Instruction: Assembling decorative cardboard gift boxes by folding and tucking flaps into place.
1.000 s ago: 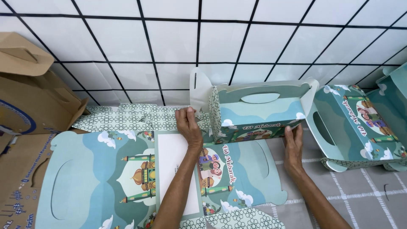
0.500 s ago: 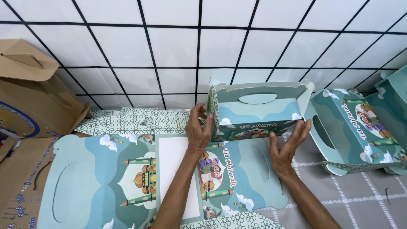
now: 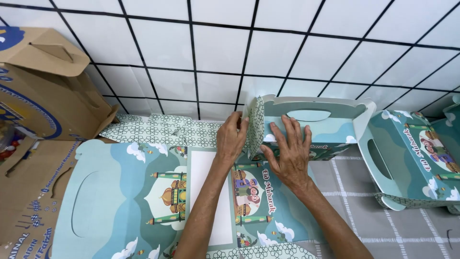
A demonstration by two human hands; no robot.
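Right now our left hand (image 3: 231, 138) presses its fingertips against the patterned end panel of a teal gift box (image 3: 306, 127), thumb and fingers pinching that narrow side, while our right hand (image 3: 289, 152) lies spread flat on the box's front face, palm down and fingers splayed, pushing rather than closing around anything. That box stands half folded near the middle of the view, close to the white tiled wall (image 3: 239, 52), its long side turned toward us and its cut-out carry handle showing in the upper panel. Under our forearms lies a flat box blank (image 3: 120, 201) (the same teal print, with clouds, a mosque picture and a plain white rectangle in the middle), spread open with its own handle slot at the left; its green lattice-patterned flap reaches up to the wall just left of our left hand. To the right, just beside the box we hold, a finished box (image 3: 412, 163) of the same design lies tipped on its side, the handle opening facing the held one, and it rests on a grey checked mat (image 3: 412, 225). At the far left a brown cardboard carton (image 3: 33, 96) stands open, its flap hanging out over the floor.
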